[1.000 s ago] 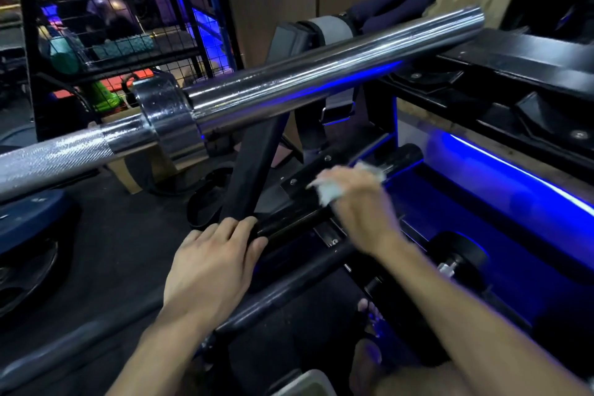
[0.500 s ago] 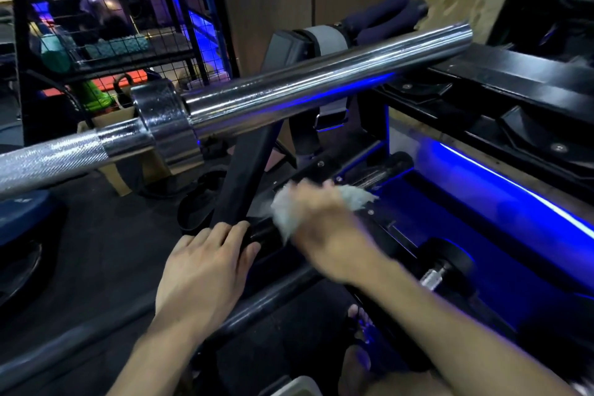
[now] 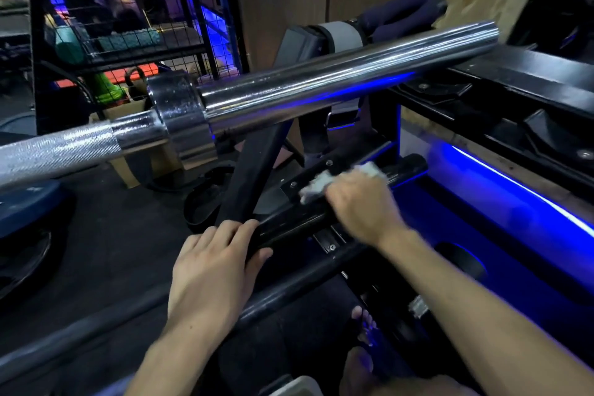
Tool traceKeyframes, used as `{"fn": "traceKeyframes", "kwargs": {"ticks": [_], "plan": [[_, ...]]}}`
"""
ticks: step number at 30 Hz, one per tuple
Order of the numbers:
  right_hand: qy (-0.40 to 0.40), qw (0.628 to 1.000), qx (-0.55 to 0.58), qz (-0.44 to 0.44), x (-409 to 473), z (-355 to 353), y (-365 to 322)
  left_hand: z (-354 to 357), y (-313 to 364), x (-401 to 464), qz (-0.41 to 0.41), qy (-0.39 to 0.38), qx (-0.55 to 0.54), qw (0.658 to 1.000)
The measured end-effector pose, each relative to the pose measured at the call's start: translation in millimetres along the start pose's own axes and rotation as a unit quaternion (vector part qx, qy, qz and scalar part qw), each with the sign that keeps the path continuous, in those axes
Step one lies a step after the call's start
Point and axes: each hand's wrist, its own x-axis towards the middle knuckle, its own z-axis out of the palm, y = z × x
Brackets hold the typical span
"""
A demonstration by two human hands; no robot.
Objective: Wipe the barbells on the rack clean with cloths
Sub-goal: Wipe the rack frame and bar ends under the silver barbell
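We saw the right hand (image 3: pixel 356 202) clutching a crumpled white cloth (image 3: pixel 316 185) against a black barbell sleeve (image 3: pixel 405 167) low on the rack, at four o'clock from the long chrome barbell (image 3: pixel 337 80). At seven o'clock from the cloth, the left hand (image 3: pixel 209 270) gripped that black bar's near end.

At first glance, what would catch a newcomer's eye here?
The chrome barbell crosses the upper frame from left to right. Below it, the right hand presses a white cloth on a black bar, and the left hand grips the same bar nearer. A blue light strip glows at right.
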Motion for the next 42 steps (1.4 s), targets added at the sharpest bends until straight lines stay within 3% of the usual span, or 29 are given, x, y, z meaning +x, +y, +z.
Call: {"fn": "traceKeyframes", "kwargs": {"ticks": [1, 3, 8, 9, 11, 12, 14, 15, 17, 19, 21, 22, 24, 26, 28, 29, 31, 32, 34, 36, 38, 40, 42], "plan": [[0.014, 0.998, -0.053, 0.043, 5, -1, 27, 0, 1, -1, -0.006, -0.002, 0.000, 1.000], [0.010, 0.991, -0.056, 0.117, 8, -6, 32, -2, 5, -2, -0.021, -0.008, 0.001, 1.000], [-0.071, 0.989, 0.126, -0.004, 1, -17, -45, -4, 18, -4, -0.071, -0.036, 0.004, 0.997], [-0.078, 0.990, 0.114, 0.025, 4, -23, -37, -6, 20, -5, -0.071, -0.039, 0.002, 0.997], [-0.063, 0.977, 0.119, 0.165, 12, -33, -7, -9, 19, -5, -0.060, -0.034, 0.002, 0.998], [-0.018, 0.958, 0.143, 0.249, 16, -40, 10, -12, 16, -5, -0.052, -0.024, -0.001, 0.998], [0.100, 0.884, 0.217, 0.401, 20, -61, 33, -15, 7, -2, -0.043, -0.002, -0.010, 0.999], [0.154, 0.842, 0.259, 0.448, 20, -67, 40, -15, 3, -1, -0.040, 0.005, -0.011, 0.999], [0.170, 0.809, 0.310, 0.469, 18, -69, 41, -12, -4, 1, -0.028, 0.003, -0.003, 1.000], [0.147, 0.854, 0.293, 0.405, 15, -61, 18, -7, -7, -1, -0.019, -0.020, 0.009, 1.000], [0.130, 0.935, 0.229, 0.237, -2, -40, -17, -3, -9, -2, -0.011, -0.027, 0.009, 1.000], [0.074, 0.968, 0.196, 0.136, -14, -31, -43, -3, -9, -2, -0.006, -0.026, 0.007, 1.000], [0.009, 0.988, 0.144, -0.059, -33, -14, -80, -3, -12, -1, 0.000, -0.019, 0.002, 1.000], [-0.040, 0.979, 0.157, -0.120, -39, -6, -80, -3, -13, 0, 0.005, -0.020, -0.007, 1.000], [-0.021, 0.996, 0.055, -0.062, -33, 11, -39, -3, -13, -1, 0.002, -0.031, -0.011, 0.999], [-0.001, 0.998, 0.042, 0.036, -26, 15, -7, -4, -13, -1, -0.003, -0.037, -0.010, 0.999], [0.027, 0.965, 0.082, 0.248, -13, 3, 27, -4, -12, 0, -0.008, -0.046, -0.009, 0.999], [0.024, 0.955, 0.102, 0.278, -7, -4, 15, -4, -11, 0, -0.010, -0.048, -0.010, 0.999], [0.019, 0.983, 0.074, 0.170, -17, 2, -39, -4, -10, 0, -0.011, -0.049, -0.012, 0.999], [0.016, 0.985, 0.164, 0.055, -29, 5, -76, -4, -10, 0, -0.011, -0.046, -0.016, 0.999], [0.025, 0.979, 0.204, 0.009, -24, 4, -56, -5, -11, -1, -0.010, -0.049, -0.018, 0.999], [0.034, 0.975, 0.204, 0.082, -10, 1, -18, -6, -12, -1, -0.011, -0.051, -0.016, 0.998], [0.064, 0.935, 0.248, 0.245, 0, -10, 16, -7, -12, -1, -0.013, -0.055, -0.012, 0.998]]}}
